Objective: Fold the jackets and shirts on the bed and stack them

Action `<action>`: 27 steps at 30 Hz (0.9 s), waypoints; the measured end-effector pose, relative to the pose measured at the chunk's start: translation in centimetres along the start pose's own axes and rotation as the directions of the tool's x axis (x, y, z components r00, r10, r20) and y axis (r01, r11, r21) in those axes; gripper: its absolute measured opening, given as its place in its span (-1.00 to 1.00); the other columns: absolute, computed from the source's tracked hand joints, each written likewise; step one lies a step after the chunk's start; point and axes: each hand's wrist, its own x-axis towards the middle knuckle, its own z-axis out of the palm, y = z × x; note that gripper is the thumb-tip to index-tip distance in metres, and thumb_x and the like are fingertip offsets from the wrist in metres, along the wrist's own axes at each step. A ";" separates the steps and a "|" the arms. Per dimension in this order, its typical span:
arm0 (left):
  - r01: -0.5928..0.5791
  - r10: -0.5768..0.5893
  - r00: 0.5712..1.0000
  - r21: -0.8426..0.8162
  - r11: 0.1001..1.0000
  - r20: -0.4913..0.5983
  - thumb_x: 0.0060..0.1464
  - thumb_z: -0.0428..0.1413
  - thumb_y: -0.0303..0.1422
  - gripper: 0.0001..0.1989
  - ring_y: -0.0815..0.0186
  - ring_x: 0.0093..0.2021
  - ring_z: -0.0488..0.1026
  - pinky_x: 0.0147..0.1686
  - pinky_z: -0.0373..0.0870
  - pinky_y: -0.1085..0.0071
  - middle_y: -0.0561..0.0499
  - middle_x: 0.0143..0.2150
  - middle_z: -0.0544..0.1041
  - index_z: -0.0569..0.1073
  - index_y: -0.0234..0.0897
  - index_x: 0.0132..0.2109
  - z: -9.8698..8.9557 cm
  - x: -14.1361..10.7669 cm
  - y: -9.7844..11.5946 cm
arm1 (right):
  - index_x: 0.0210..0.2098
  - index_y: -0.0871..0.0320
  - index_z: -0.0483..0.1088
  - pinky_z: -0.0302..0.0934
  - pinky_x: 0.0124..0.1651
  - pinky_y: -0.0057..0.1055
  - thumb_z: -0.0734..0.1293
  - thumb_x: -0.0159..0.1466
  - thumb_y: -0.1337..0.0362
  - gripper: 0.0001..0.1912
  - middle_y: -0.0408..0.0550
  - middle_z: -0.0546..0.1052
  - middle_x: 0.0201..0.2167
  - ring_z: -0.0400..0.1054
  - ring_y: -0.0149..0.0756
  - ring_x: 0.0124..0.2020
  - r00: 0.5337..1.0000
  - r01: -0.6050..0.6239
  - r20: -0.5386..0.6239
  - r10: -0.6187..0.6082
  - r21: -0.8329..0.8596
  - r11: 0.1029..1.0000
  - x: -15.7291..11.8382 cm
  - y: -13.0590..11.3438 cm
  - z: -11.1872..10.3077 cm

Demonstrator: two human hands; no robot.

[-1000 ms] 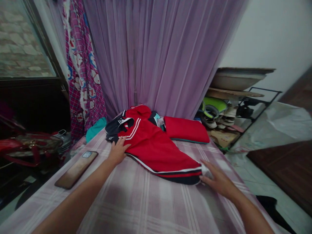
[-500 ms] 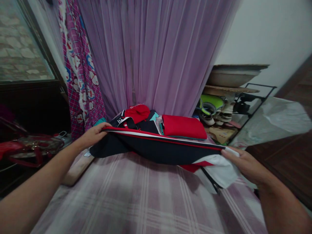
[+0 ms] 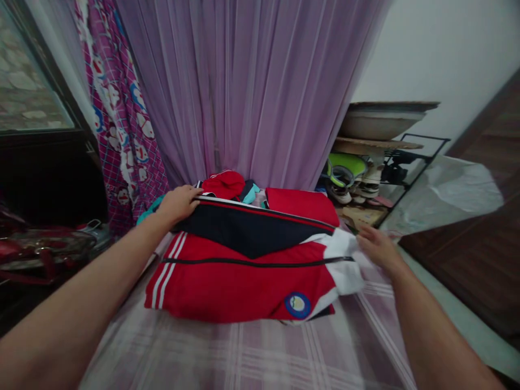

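Note:
A red, navy and white zip jacket (image 3: pixel 244 287) lies folded lengthwise on the plaid bed sheet (image 3: pixel 260 352). Its black zipper runs across the middle, a round blue badge is near its lower right, and two white stripes cross its left end. My left hand (image 3: pixel 181 203) is closed on the far left end of the jacket's navy edge; its thumb is hidden. Just right of the white collar, my right hand (image 3: pixel 377 246) is apart from the cloth, its fingers loosely extended and nothing seen in them.
Behind the jacket are a folded red garment (image 3: pixel 300 206) and a crumpled red piece of clothing (image 3: pixel 223 184). A purple curtain (image 3: pixel 252 97) hangs at the back. On the right stands a shoe rack (image 3: pixel 410 189) with a plastic sheet (image 3: pixel 459 189); a bag (image 3: pixel 44 249) is at left.
The jacket, held stretched between both hands before, has come down onto the bed with its red front showing. My right hand has let go of the white end.

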 end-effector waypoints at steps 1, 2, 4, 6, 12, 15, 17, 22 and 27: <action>-0.007 0.007 1.000 0.001 1.000 0.008 0.17 -0.03 -0.26 -0.51 0.12 0.21 0.39 0.18 0.32 0.24 -0.12 0.22 0.46 0.40 -0.18 0.22 1.8 0.1 0.8 | -0.08 0.20 0.49 0.44 -0.14 -0.14 0.30 0.08 0.11 -0.53 0.18 0.63 -0.16 0.54 -0.05 -0.20 0.999 -0.007 -0.033 0.006 -0.038 0.999 0.0 1.2 0.7; -0.023 0.023 0.999 -0.003 1.000 0.029 0.19 -0.03 -0.24 -0.50 0.12 0.23 0.37 0.19 0.30 0.23 -0.12 0.25 0.43 0.38 -0.18 0.24 3.5 -0.2 1.4 | -0.04 0.19 0.49 0.42 -0.07 -0.12 0.31 0.06 0.11 -0.50 0.16 0.62 -0.11 0.52 -0.05 -0.15 0.999 -0.026 -0.038 0.024 -0.055 0.998 -0.3 2.3 1.1; -0.090 0.092 0.991 -0.025 0.996 0.096 0.20 -0.02 -0.21 -0.51 0.13 0.25 0.35 0.21 0.28 0.23 -0.12 0.26 0.43 0.38 -0.20 0.24 6.5 -1.4 2.3 | -0.02 0.14 0.51 0.39 -0.02 -0.12 0.30 0.09 0.07 -0.49 0.09 0.61 -0.04 0.51 -0.07 -0.10 0.999 0.017 0.052 -0.013 -0.090 0.996 -1.6 3.9 1.6; -0.168 0.177 0.969 -0.063 0.984 0.172 0.19 0.01 -0.17 -0.51 0.12 0.23 0.37 0.21 0.28 0.23 -0.12 0.25 0.44 0.41 -0.20 0.22 9.0 -3.2 2.5 | -0.06 0.10 0.54 0.39 -0.03 -0.13 0.29 0.13 0.03 -0.54 0.05 0.60 -0.02 0.50 -0.07 -0.10 0.981 0.100 0.178 -0.078 -0.120 0.988 -3.1 4.5 1.9; -0.145 0.164 0.939 -0.085 0.986 0.302 0.15 0.06 -0.23 -0.53 0.07 0.17 0.42 0.13 0.33 0.18 -0.15 0.23 0.45 0.44 -0.15 0.20 12.6 -6.1 1.3 | -0.08 0.05 0.56 0.35 0.02 -0.18 0.22 0.24 0.16 -0.63 0.01 0.60 -0.03 0.48 -0.08 -0.03 0.918 0.317 0.328 -0.221 -0.275 0.908 -5.1 1.1 4.9; -0.087 0.095 0.941 -0.038 0.995 0.324 0.24 -0.05 -0.22 -0.58 0.06 0.06 0.48 0.01 0.40 0.18 -0.18 0.13 0.50 0.48 -0.15 0.16 12.8 -5.6 1.3 | 0.12 0.02 0.46 0.33 -0.04 -0.18 0.22 0.29 0.17 -0.57 0.03 0.61 -0.05 0.50 -0.07 -0.08 0.885 0.358 0.445 -0.136 -0.463 0.811 -4.7 -2.2 7.0; -0.085 0.079 0.936 0.003 0.996 0.343 0.27 -0.10 -0.23 -0.59 0.05 0.01 0.50 -0.03 0.41 0.18 -0.20 0.07 0.52 0.51 -0.17 0.11 12.6 -5.1 1.6 | 0.22 0.01 0.37 0.26 0.01 -0.06 0.26 0.31 0.14 -0.51 0.08 0.62 -0.07 0.47 0.01 -0.01 0.864 0.396 0.500 -0.057 -0.607 0.689 -4.5 -4.3 8.2; -0.011 0.005 0.947 0.017 1.000 0.321 0.27 -0.08 -0.20 -0.54 0.06 0.03 0.50 -0.02 0.42 0.20 -0.21 0.06 0.49 0.39 -0.19 0.24 12.4 -4.6 1.9 | 0.17 0.10 0.39 0.06 0.16 0.14 0.21 0.35 0.08 -0.54 0.19 0.60 -0.07 0.43 0.10 0.04 0.873 0.412 0.487 -0.013 -0.724 0.554 -3.4 -7.5 11.0; 0.233 -0.238 0.957 0.050 0.971 0.165 0.25 -0.08 -0.06 -0.33 -0.04 0.13 0.44 0.01 0.43 0.14 -0.34 0.32 0.24 0.13 -0.30 0.38 12.3 -4.3 0.3 | 0.26 0.13 0.30 0.21 0.13 -0.24 0.17 0.38 0.15 -0.50 0.14 0.43 0.21 0.38 -0.07 0.14 0.841 0.449 0.523 -0.139 -0.530 0.720 -0.6 -8.4 14.7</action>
